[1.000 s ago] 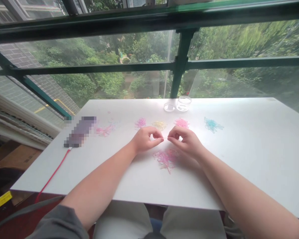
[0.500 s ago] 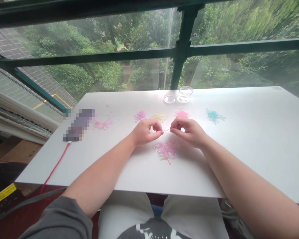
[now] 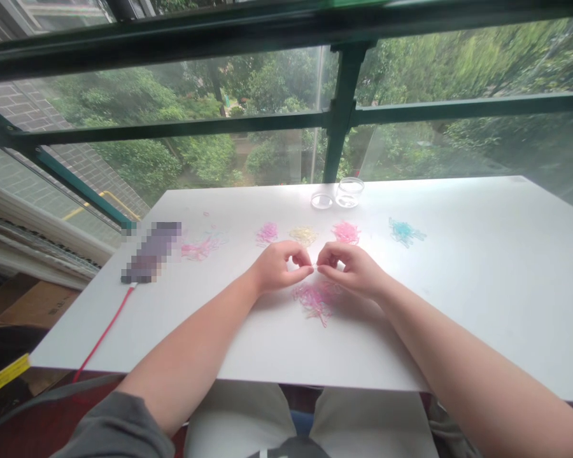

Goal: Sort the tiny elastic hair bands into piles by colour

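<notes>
My left hand (image 3: pixel 279 266) and my right hand (image 3: pixel 351 268) face each other above the white table, thumb and forefinger pinched on each. Between the fingertips is a small pale rubber band (image 3: pixel 315 266), mostly covered by the fingers. Just below the hands lies a loose pile of pink and purple rubber bands (image 3: pixel 312 299). Beyond them sit separate heaps: purple bands (image 3: pixel 267 233), pale yellow bands (image 3: pixel 303 235), pink bands (image 3: pixel 346 232) and, farther right, teal bands (image 3: pixel 405 233).
A clear round jar (image 3: pixel 350 193) stands at the table's back edge beside its clear lid (image 3: pixel 321 201). On the left is a pink and pale scatter of bands (image 3: pixel 200 247). A pixelated dark phone-like device (image 3: pixel 153 251) has a red cable (image 3: pixel 107 331) running off the front edge.
My hands have come closer together; the band, stretched between them before, is now short. The view has tilted slightly upward, so the table appears lower.
</notes>
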{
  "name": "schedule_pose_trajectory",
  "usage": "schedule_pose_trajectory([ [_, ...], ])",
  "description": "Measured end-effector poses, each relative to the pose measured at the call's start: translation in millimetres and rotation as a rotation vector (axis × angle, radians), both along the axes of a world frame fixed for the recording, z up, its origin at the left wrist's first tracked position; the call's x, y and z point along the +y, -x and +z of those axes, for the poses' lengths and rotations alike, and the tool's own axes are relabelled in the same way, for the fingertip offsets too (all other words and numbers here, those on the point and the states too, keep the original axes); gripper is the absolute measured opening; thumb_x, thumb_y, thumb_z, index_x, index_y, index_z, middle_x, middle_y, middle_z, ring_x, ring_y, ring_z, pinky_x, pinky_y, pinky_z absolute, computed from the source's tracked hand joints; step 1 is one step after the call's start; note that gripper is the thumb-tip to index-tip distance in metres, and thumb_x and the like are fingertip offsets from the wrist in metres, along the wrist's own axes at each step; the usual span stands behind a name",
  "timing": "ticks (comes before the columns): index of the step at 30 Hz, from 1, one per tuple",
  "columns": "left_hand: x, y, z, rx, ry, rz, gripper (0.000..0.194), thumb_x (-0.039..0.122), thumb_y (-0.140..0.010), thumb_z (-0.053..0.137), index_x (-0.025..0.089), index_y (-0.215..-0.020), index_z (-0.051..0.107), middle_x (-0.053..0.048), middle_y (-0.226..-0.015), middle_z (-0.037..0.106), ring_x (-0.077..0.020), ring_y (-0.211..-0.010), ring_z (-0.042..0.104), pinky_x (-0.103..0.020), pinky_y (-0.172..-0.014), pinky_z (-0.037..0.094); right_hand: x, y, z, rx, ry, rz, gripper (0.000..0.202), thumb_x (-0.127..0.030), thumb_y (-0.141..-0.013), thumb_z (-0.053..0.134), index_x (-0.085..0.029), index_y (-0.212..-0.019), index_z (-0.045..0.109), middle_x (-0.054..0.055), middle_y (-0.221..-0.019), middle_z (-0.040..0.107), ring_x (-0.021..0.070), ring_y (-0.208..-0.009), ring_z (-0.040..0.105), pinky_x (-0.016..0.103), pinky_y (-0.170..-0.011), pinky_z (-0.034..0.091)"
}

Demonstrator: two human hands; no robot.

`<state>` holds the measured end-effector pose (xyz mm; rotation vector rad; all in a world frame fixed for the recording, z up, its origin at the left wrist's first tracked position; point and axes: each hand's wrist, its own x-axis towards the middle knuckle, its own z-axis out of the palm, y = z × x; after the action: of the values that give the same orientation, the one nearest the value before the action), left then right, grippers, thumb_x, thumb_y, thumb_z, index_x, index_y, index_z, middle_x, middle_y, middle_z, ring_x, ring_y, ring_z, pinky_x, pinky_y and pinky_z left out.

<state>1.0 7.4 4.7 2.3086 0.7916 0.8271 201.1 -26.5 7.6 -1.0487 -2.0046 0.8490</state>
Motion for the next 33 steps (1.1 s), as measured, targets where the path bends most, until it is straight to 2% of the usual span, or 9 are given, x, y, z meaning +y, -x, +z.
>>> schedule_pose_trajectory([
  [11, -0.4, 1.6, 0.8, -0.065, -0.022, 0.018, 0.004, 0.017, -0.073, 0.061, 0.016, -0.069, 0.059, 0.000, -0.066, 0.061, -0.0103, -0.064, 0.051, -0.024, -0.066, 0.041, -0.4, -3.0, 2.3, 0.031, -0.066, -0.040, 0.006, -0.013, -0.077, 0.052, -0.018, -0.073, 0.053, 0.000, -0.067, 0.053, 0.0124, -0.062, 0.049, 0.026, -0.060, 0.041],
  [16, 0.4, 6.5, 3.8, -0.094, -0.053, 0.066, 0.006, 0.018, -0.074, 0.060, 0.016, -0.069, 0.059, -0.001, -0.067, 0.061, -0.0111, -0.065, 0.052, -0.025, -0.065, 0.041, 3.4, -8.5, 1.7, 0.081, -0.137, -0.104, 0.007, -0.013, -0.078, 0.052, -0.018, -0.074, 0.053, 0.001, -0.068, 0.052, 0.0132, -0.065, 0.048, 0.028, -0.063, 0.040],
  [23, 3.7, -1.6, -1.1, -0.127, -0.068, 0.066, 0.007, 0.022, -0.076, 0.060, 0.016, -0.072, 0.060, -0.002, -0.069, 0.063, -0.0115, -0.066, 0.053, -0.025, -0.065, 0.042, 3.2, 3.2, -2.3, 0.056, -0.104, -0.103, 0.006, -0.015, -0.077, 0.053, -0.018, -0.073, 0.054, 0.001, -0.068, 0.053, 0.0128, -0.064, 0.050, 0.027, -0.063, 0.042],
  [27, 7.6, -0.7, -4.9, -0.100, -0.049, 0.114, 0.005, 0.020, -0.074, 0.061, 0.016, -0.072, 0.062, -0.002, -0.069, 0.063, -0.0111, -0.065, 0.054, -0.025, -0.064, 0.041, 8.2, -1.9, -4.0, -0.043, -0.055, -0.155, 0.003, -0.019, -0.077, 0.054, -0.018, -0.079, 0.056, 0.001, -0.069, 0.055, 0.0131, -0.063, 0.051, 0.025, -0.059, 0.042],
  [33, 13.5, 4.7, -9.6, -0.079, 0.000, 0.184, 0.006, 0.022, -0.073, 0.062, 0.016, -0.071, 0.064, -0.002, -0.070, 0.066, -0.0109, -0.064, 0.056, -0.025, -0.062, 0.041, 16.7, -26.3, 1.9, -0.366, 0.054, -0.262, 0.010, -0.021, -0.075, 0.051, -0.019, -0.078, 0.061, 0.001, -0.069, 0.059, 0.0128, -0.058, 0.050, 0.026, -0.057, 0.040],
])
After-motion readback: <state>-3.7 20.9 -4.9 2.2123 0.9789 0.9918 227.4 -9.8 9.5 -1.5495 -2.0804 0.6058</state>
